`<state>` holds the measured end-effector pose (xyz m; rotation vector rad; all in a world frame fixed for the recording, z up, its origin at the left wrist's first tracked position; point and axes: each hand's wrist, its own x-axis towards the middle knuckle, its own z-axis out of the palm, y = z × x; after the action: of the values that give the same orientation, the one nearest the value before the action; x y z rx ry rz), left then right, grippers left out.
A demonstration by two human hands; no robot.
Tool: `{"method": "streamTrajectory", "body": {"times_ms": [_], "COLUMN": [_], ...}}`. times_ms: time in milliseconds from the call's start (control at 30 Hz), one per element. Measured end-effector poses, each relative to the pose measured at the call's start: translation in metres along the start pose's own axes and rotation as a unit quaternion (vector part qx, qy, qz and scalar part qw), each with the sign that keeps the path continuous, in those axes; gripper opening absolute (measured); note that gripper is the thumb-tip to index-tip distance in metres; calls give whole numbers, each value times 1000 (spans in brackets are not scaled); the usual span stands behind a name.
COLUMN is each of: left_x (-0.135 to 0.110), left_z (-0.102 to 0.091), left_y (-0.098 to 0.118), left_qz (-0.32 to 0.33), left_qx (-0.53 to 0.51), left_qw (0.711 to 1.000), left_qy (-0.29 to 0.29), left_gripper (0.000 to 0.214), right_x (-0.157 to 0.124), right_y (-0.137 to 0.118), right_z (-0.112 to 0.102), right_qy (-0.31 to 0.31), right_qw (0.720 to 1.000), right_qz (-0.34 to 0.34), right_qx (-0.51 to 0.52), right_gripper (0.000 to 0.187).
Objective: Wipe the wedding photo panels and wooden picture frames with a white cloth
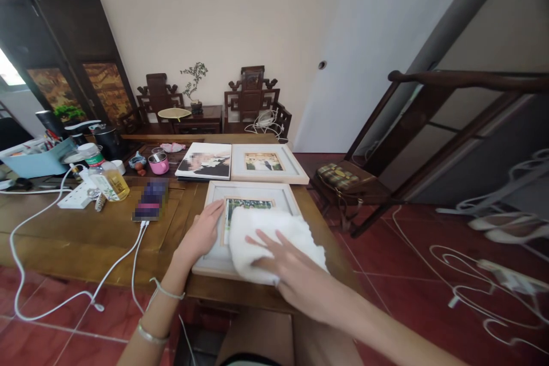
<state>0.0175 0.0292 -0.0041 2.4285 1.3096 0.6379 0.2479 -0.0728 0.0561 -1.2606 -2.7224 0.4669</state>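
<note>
A light wooden picture frame [199, 266] lies flat near the front edge of the table, with a photo [246, 203] in its inner mount. My left hand [202, 235] rests on the frame's left side, fingers stretched flat over the border. A thick white cloth [272, 229] covers much of the lower right of the frame and part of the photo. On top of the cloth, my right hand [278, 260] presses and holds it with bent fingers. Behind stand a second framed photo [295, 168] and a photo album [203, 161], both lying side by side.
To the left on the wooden table [51, 229] are a phone [150, 200] with white cables, a power strip [76, 197], a bottle [107, 177] of yellow liquid, a pink cup [158, 163] and a blue bin [40, 157]. A dark chair [364, 183] with a plaid bag [341, 175] stands right.
</note>
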Motion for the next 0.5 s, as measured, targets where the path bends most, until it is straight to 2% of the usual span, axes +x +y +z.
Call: {"method": "streamTrajectory", "body": {"times_ms": [100, 200, 267, 367, 500], "left_x": [1, 2, 2, 1, 2], "left_z": [2, 2, 2, 3, 5], "left_y": [-6, -9, -10, -9, -10], "left_qz": [19, 25, 26, 24, 19], "left_qx": [-12, -19, -20, -15, -15], "left_qw": [1000, 999, 999, 1000, 1000], "left_qy": [7, 7, 7, 5, 12], "left_gripper": [64, 65, 65, 64, 64], "right_x": [29, 58, 73, 82, 62], "right_y": [38, 73, 87, 88, 57], "right_z": [4, -3, -8, -10, -3], "right_qy": [60, 112, 123, 98, 37], "right_qw": [996, 982, 976, 978, 991], "right_qz": [31, 66, 79, 73, 31], "right_qx": [-66, -134, -163, -169, -127], "right_gripper": [65, 65, 65, 65, 69]}}
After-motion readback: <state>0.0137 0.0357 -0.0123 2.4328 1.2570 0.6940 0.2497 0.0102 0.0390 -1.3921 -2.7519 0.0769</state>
